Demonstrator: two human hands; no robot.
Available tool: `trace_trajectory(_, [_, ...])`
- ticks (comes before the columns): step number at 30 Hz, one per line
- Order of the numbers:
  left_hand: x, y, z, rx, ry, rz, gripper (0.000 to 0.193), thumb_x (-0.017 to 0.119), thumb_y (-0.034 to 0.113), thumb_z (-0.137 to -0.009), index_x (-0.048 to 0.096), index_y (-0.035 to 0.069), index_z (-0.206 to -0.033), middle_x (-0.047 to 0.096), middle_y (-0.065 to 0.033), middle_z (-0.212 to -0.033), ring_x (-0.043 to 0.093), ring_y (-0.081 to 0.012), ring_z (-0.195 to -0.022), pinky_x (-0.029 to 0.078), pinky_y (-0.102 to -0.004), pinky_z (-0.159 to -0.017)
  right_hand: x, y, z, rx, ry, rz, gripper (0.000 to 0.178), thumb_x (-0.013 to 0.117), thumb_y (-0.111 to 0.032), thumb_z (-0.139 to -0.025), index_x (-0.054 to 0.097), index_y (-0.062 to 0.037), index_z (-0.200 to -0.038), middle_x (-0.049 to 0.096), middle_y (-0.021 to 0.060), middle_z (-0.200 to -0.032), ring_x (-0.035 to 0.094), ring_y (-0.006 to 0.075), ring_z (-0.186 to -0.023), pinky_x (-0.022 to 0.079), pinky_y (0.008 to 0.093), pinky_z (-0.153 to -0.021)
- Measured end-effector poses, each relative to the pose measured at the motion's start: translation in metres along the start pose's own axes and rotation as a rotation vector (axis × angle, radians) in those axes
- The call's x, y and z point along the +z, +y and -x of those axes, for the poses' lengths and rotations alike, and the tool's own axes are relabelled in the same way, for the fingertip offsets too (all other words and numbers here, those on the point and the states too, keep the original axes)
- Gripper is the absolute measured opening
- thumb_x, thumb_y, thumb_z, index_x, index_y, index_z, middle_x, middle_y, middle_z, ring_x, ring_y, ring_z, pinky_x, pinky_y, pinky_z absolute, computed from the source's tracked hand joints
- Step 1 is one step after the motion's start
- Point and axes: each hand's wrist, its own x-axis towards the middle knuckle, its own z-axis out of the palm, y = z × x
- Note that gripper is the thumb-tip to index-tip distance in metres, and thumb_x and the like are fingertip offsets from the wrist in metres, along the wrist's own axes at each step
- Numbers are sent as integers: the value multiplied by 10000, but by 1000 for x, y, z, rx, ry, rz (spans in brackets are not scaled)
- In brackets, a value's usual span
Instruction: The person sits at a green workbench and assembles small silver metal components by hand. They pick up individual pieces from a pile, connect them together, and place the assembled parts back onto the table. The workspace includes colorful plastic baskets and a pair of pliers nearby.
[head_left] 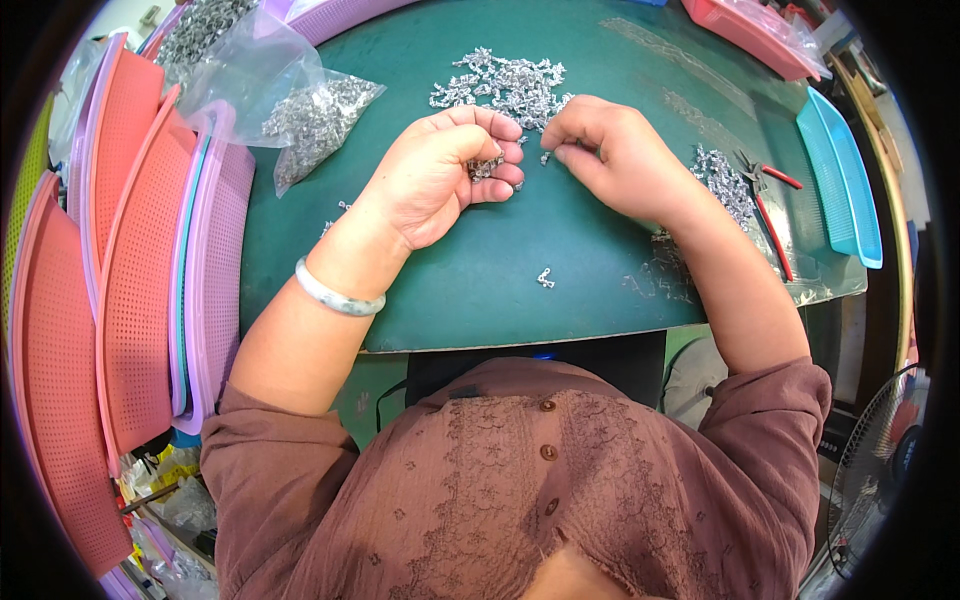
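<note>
My left hand point(445, 165) is half curled, palm turned up, with several small silvery metal parts point(484, 166) cupped in its fingers. Opposite it, my right hand point(610, 155) pinches a tiny silvery metal part point(545, 157) between thumb and forefinger, a short gap from the left fingertips. Just beyond both hands lies a loose pile of the same small metal pieces point(510, 82) on the green tabletop point(470, 290). A single piece point(545, 277) sits alone nearer the table's front edge. The exact shape of the parts is too small to tell.
At the right, red-handled pliers point(768, 215) lie beside another metal pile point(722, 180) and a blue tray point(838, 180). Clear bags of parts point(318, 125) rest at the back left. Stacked pink and purple baskets point(150, 260) crowd the left side. A fan point(875, 470) stands at lower right.
</note>
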Motion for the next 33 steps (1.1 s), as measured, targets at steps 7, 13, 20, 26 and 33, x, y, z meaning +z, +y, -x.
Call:
trace_trajectory(7, [2,1,2,-5,18,-35,200,435,-1,-788,532,-21,-963,560,-79,-831,565,-148,-705,489,-241,-616,0,6,-1,-146,17,160,123,585,-31,-696,628,-49,-810,559,110,-781,543,288,-799,445,364,-709])
trace_trajectory(13, [2,2,1,-12,-1,-21,190,425,12,-800,534,-20,-952,556,-75,-816,559,-140,-689,488,-236,-605,1,3,0,-175,13,217,77,601,-44,-693,629,-55,-764,538,99,-776,518,284,-806,433,360,-720])
trace_trajectory(20, [3,3,2,-9,15,-52,177,429,26,-814,536,-12,-950,552,-59,-797,550,-130,-673,476,-231,-586,-13,0,1,-217,-90,300,66,581,-5,-653,580,-18,-717,518,103,-782,497,279,-822,414,354,-723])
trace_trajectory(26, [3,3,2,-12,19,-71,132,475,91,-845,561,26,-920,549,-27,-765,533,-106,-645,450,-208,-556,-39,7,6,-136,-157,406,45,577,-13,-660,572,-4,-704,530,106,-768,508,286,-805,416,356,-707])
trace_trajectory(33, [5,2,2,-31,49,-117,141,517,165,-864,583,41,-873,542,0,-716,512,-84,-608,435,-196,-539,-8,8,-3,-53,12,334,99,597,-120,-717,588,-24,-694,557,112,-736,542,289,-782,441,380,-711])
